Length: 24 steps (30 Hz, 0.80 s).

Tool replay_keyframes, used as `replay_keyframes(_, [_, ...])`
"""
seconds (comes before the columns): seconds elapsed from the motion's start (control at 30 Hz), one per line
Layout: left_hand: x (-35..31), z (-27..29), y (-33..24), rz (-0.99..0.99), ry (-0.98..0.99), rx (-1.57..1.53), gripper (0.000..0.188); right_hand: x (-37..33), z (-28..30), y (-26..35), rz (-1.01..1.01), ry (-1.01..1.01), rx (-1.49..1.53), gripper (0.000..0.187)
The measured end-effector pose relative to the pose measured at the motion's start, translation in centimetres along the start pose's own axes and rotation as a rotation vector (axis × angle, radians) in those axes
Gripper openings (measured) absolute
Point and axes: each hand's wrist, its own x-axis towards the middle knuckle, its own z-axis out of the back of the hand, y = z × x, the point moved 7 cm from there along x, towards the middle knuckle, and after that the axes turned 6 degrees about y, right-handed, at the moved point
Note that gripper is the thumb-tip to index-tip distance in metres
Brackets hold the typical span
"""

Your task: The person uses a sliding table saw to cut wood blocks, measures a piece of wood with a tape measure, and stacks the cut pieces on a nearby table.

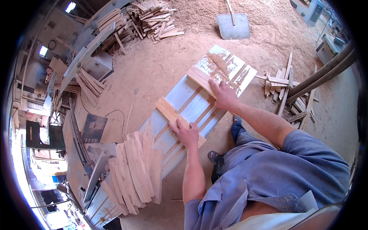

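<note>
A long pale metal worktable (177,91) with slots along its length runs diagonally in front of me. Two wooden boards lie crosswise on it. My left hand (184,133) rests on the nearer board (167,110), its fingers spread over the top. Farther along, my right hand (224,95) lies on the end of the second board (200,79), fingers stretched out and apart; its thumb is hard to make out. Sawdust (218,65) covers part of the table's far end, just beyond the second board. A strip of bare tabletop separates the boards.
A stack of wooden boards (135,168) sits on the table's near-left part. Wood offcuts (283,82) lie on the right, near thick dark pipes (326,73). A flat shovel (233,27) rests on sawdust at the back. More wood strips (153,17) are piled at the back left.
</note>
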Motion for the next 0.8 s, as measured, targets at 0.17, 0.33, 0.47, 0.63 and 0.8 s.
replay_keyframes(0.17, [-0.1,-0.1,0.1,-0.018,-0.018,-0.006,0.071,0.1,-0.2,0.0,0.009,-0.01,-0.019,0.091])
replay_keyframes(0.33, [0.0,-0.1,0.1,-0.016,-0.013,-0.018,0.071,0.3,-0.4,-0.1,0.004,-0.004,-0.008,0.091])
replay_keyframes(0.47, [0.0,-0.1,0.1,-0.031,-0.032,-0.02,0.07,0.7,-0.9,-0.5,0.016,-0.05,-0.039,0.1])
replay_keyframes(0.63, [0.2,-0.6,0.8,-0.039,-0.085,0.009,0.068,0.5,-0.7,-0.1,0.015,-0.021,-0.013,0.094])
replay_keyframes(0.8, [0.2,-0.4,0.7,-0.015,-0.058,-0.067,0.069,1.3,-1.4,0.3,0.034,-0.044,-0.01,0.094])
